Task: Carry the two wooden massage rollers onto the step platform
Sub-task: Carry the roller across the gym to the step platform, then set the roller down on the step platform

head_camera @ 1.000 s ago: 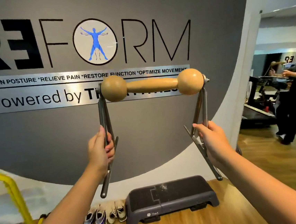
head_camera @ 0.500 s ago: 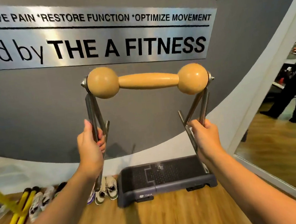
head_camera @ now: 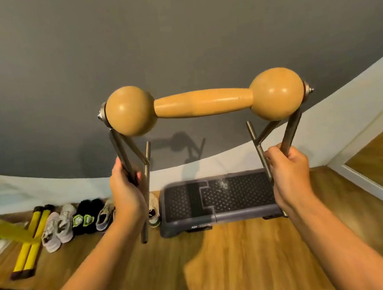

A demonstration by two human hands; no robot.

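Left hand (head_camera: 126,193), right hand (head_camera: 289,173) gripping wooden roller (head_camera: 204,102) legs, step platform (head_camera: 217,200) partly hidden

Roller (head_camera: 204,102) held up, level, two wooden balls joined by a thinner wooden shaft, on a metal frame. Left hand (head_camera: 127,193) grips the frame's left legs, right hand (head_camera: 289,175) grips the right legs; wooden part sits above and between both hands. Step platform (head_camera: 219,200) on the wood floor below the roller, just beyond the right hand, against the grey wall. Shoes (head_camera: 60,225) in a row left of the left hand, yellow bars (head_camera: 31,239) further left.
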